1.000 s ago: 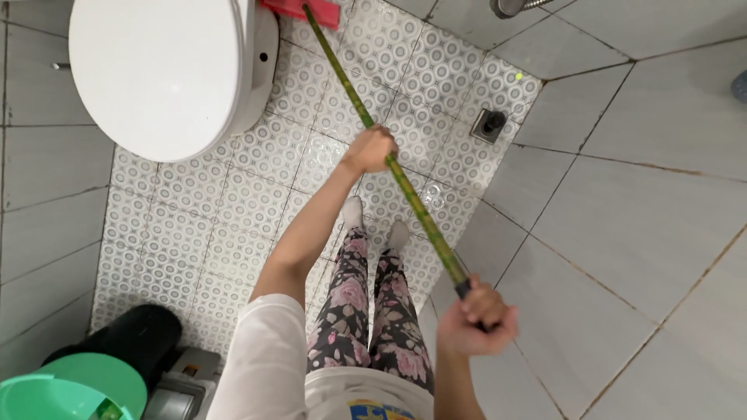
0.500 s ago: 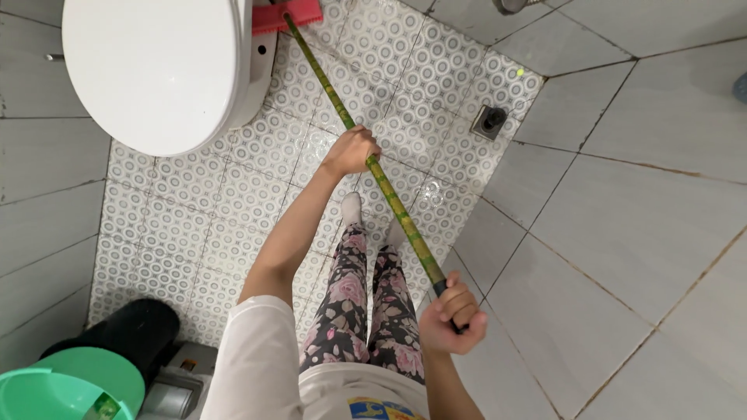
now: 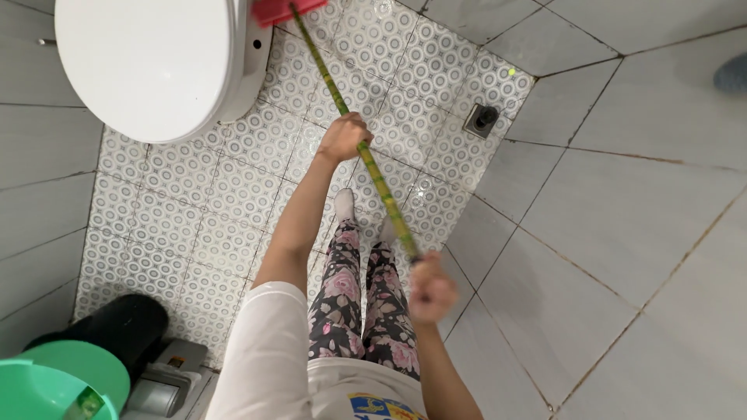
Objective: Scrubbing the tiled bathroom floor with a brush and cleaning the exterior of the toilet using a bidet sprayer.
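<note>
The person is standing on the patterned floor tiles (image 3: 226,210) and is gripping a long green broom handle (image 3: 342,105) with both hands. The left hand (image 3: 342,138) is wrapping around the middle of the handle, fingers curled and pressed together around the shaft. The right hand (image 3: 430,294) is closing in a fist over the dark near end of the handle; this hand is blurred, so the individual fingers cannot be told apart.

The handle is running diagonally from the right hand toward 11 o'clock, passing over the feet and through the left hand. It is ending at the red broom head (image 3: 276,9), which is sitting at the top edge of the view, at 12 o'clock from the left hand, just beside the base of the white toilet (image 3: 148,66). The toilet lid is lying closed.

A square floor drain (image 3: 481,118) is lying at 3 o'clock from the left hand, near the wall. A black cylindrical bin (image 3: 117,327) and a green bucket (image 3: 54,385) are standing at 8 o'clock from the right hand, well apart from both hands. Grey wall tiles (image 3: 622,225) are filling the right side.
</note>
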